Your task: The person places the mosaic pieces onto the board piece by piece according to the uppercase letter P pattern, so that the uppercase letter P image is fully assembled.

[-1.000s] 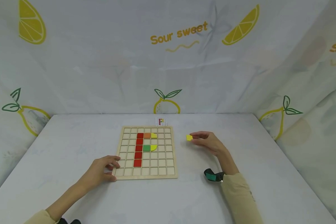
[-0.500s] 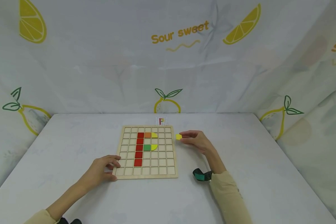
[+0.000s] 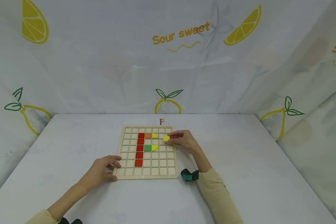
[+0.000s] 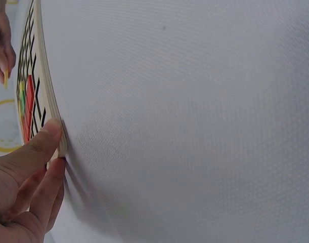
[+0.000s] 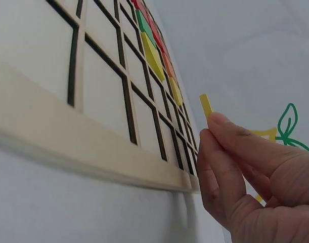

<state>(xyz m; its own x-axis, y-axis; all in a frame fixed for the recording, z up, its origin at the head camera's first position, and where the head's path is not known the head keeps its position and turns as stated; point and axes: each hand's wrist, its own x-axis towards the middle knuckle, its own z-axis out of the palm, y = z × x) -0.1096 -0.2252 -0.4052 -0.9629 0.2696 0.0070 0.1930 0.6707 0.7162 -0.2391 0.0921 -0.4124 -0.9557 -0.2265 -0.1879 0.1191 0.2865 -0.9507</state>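
Observation:
A wooden grid board (image 3: 159, 163) lies flat on the white table. My left hand (image 3: 103, 168) grips its near left corner, thumb and fingers on the edge, as the left wrist view shows close up. My right hand (image 3: 184, 140) pinches a small yellow tile (image 3: 166, 138) between thumb and fingertips, above the board's right columns. In the right wrist view this tile (image 5: 206, 105) appears edge-on, apart from the board. Set in the cells are a column of red square tiles (image 3: 139, 148), an orange tile (image 3: 148, 135), a green tile (image 3: 147, 148) and two yellow rounded tiles (image 3: 155, 147).
Behind the board lies a small pattern card (image 3: 162, 121) printed with a coloured figure on a grid. A white cloth backdrop (image 3: 114, 77) with lemon prints rises at the table's far edge. A dark and green wrist strap (image 3: 189, 175) sits at my right wrist.
My right hand has moved left with the yellow tile, from beside the board to over its right columns. The left hand stays at the board's corner.

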